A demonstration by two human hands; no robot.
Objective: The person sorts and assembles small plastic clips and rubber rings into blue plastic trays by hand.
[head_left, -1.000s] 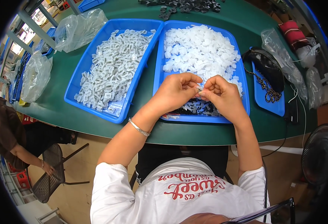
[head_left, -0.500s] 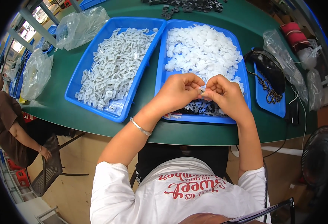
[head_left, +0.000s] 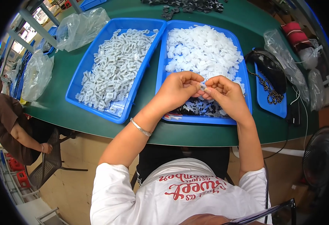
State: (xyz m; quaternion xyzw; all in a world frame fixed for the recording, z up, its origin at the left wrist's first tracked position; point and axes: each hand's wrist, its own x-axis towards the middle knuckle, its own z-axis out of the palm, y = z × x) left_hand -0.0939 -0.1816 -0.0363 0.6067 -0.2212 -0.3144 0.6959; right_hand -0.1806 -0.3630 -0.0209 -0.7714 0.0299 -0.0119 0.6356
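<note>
My left hand (head_left: 179,90) and my right hand (head_left: 224,93) meet fingertip to fingertip over the near end of the right blue tray (head_left: 247,93). Between the fingertips they pinch a small white plastic piece (head_left: 202,87). The tray holds a heap of white plastic pieces (head_left: 202,48) at its far end and a patch of small black parts (head_left: 198,108) at its near end, just under my hands. A metal bangle (head_left: 140,128) circles my left wrist.
A second blue tray (head_left: 83,67) of translucent grey clips (head_left: 115,63) lies to the left. A smaller blue tray (head_left: 269,101) with a chain and a black object sits right. Plastic bags (head_left: 80,28) lie around the green table (head_left: 59,108). A seated person (head_left: 10,123) is far left; a fan (head_left: 320,157) stands right.
My hands stay together over the tray's near end, fingers shifting slightly on the small piece. The person at far left has come further into view.
</note>
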